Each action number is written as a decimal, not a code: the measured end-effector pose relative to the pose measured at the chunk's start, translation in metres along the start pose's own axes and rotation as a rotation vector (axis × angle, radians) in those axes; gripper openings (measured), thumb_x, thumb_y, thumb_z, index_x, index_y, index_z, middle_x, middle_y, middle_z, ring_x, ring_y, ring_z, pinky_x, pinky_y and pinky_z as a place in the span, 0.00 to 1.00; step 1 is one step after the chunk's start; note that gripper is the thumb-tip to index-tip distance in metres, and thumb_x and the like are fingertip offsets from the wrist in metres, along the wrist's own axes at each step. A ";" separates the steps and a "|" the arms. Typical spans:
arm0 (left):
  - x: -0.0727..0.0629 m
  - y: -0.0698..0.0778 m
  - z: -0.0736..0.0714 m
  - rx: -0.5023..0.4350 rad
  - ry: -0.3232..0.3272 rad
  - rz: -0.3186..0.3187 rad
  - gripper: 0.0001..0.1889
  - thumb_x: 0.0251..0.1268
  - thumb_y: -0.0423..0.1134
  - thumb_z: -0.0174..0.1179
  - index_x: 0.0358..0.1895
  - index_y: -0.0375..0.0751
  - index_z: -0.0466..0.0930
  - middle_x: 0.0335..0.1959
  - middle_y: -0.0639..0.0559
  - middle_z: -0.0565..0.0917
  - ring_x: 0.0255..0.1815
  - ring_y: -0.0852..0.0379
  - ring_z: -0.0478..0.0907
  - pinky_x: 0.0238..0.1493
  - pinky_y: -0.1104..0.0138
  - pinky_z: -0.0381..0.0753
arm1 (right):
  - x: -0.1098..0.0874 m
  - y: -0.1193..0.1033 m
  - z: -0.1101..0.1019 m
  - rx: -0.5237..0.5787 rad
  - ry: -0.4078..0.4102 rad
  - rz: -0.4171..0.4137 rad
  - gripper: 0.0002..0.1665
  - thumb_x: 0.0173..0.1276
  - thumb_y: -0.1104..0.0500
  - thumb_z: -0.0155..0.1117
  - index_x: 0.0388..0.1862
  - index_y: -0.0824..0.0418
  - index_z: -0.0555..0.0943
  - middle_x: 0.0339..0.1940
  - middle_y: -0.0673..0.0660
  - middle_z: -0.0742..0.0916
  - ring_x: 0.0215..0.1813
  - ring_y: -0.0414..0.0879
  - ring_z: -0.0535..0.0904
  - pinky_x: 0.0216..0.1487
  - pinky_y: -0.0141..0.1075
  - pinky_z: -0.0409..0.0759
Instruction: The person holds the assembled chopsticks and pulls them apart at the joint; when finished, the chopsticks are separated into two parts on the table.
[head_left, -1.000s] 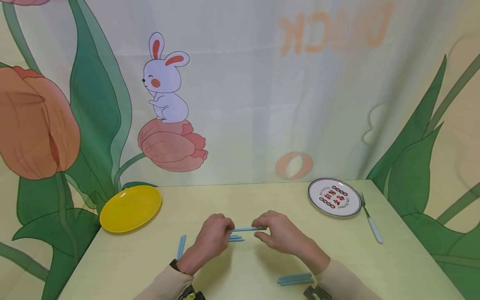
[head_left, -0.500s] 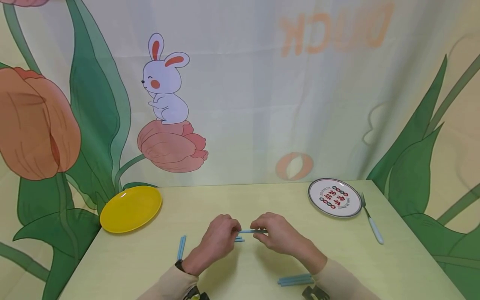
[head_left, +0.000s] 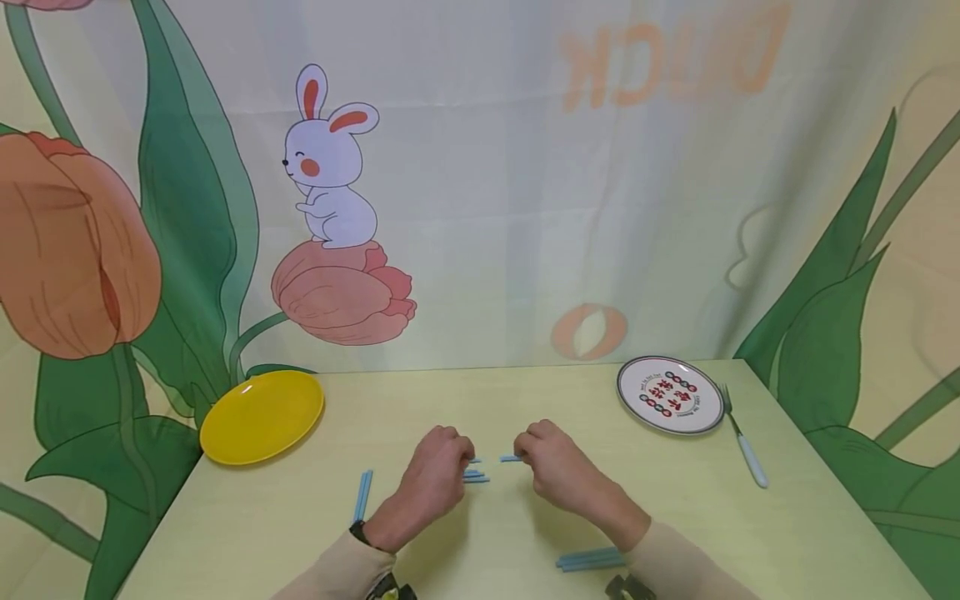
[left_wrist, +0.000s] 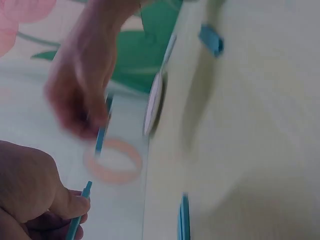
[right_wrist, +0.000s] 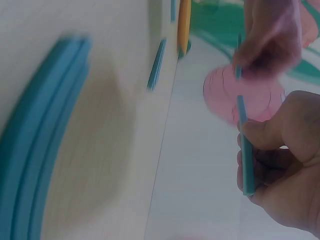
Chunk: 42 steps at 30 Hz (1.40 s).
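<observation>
Grip: the left hand pinches a short blue stick between thumb and fingers; the right hand pinches a second blue stick likewise. The two sticks point end to end, a small gap between, clear of the table. The left one shows a narrower tip; holding both close to the facing ends presumably serves to keep those ends in line.

Pose: forearms angle inward from either side, backs of the hands upward, fingers curled.

Surroundings: further loose sticks lie on the table just beside the left hand. A pair of sticks lies to its left, a bundle near the right forearm, apparently set within reach. Farther off stand a yellow plate and a printed plate, a fork beside the latter, apparently outside the working area.
</observation>
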<state>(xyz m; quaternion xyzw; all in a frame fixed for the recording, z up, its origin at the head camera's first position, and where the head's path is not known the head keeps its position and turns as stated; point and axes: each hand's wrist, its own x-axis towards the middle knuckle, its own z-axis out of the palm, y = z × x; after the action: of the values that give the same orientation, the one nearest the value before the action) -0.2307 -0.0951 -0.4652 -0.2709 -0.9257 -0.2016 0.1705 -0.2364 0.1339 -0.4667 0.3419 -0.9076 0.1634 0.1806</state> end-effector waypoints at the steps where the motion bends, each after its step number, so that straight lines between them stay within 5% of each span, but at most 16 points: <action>1: -0.003 -0.005 -0.002 0.019 0.021 -0.020 0.06 0.54 0.24 0.63 0.29 0.39 0.85 0.26 0.52 0.79 0.30 0.56 0.73 0.35 0.67 0.73 | -0.003 0.004 -0.002 -0.009 0.017 0.027 0.08 0.59 0.72 0.65 0.31 0.60 0.81 0.28 0.48 0.79 0.35 0.42 0.74 0.38 0.33 0.77; 5: -0.011 -0.024 -0.011 0.036 0.070 -0.096 0.07 0.52 0.22 0.65 0.27 0.39 0.84 0.25 0.52 0.79 0.29 0.56 0.72 0.34 0.66 0.73 | -0.015 0.018 -0.010 0.010 0.060 0.108 0.10 0.56 0.73 0.67 0.28 0.59 0.81 0.26 0.46 0.80 0.34 0.41 0.74 0.37 0.33 0.77; 8: -0.011 -0.030 -0.014 0.001 0.050 -0.081 0.06 0.54 0.23 0.64 0.29 0.39 0.85 0.25 0.52 0.79 0.29 0.54 0.73 0.35 0.65 0.74 | -0.019 0.023 -0.012 0.042 0.027 0.101 0.09 0.58 0.72 0.67 0.29 0.58 0.82 0.28 0.46 0.81 0.35 0.40 0.74 0.37 0.33 0.77; 18: -0.010 -0.024 -0.008 -0.017 -0.001 -0.082 0.05 0.56 0.26 0.65 0.31 0.41 0.86 0.27 0.53 0.81 0.31 0.55 0.74 0.36 0.65 0.76 | -0.021 0.021 -0.011 0.054 -0.007 0.078 0.07 0.59 0.70 0.67 0.30 0.58 0.83 0.28 0.46 0.81 0.35 0.40 0.75 0.38 0.33 0.78; 42: -0.001 -0.022 0.003 -0.031 0.016 -0.057 0.06 0.55 0.26 0.64 0.30 0.39 0.87 0.26 0.53 0.82 0.29 0.57 0.74 0.34 0.67 0.73 | -0.027 0.021 -0.016 0.083 -0.024 0.066 0.06 0.60 0.68 0.67 0.30 0.58 0.84 0.29 0.46 0.83 0.36 0.39 0.76 0.38 0.33 0.78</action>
<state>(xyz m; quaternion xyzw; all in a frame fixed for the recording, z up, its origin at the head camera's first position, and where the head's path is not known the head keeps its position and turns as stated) -0.2433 -0.1110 -0.4740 -0.2454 -0.9283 -0.2230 0.1680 -0.2284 0.1706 -0.4685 0.3209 -0.9130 0.2028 0.1497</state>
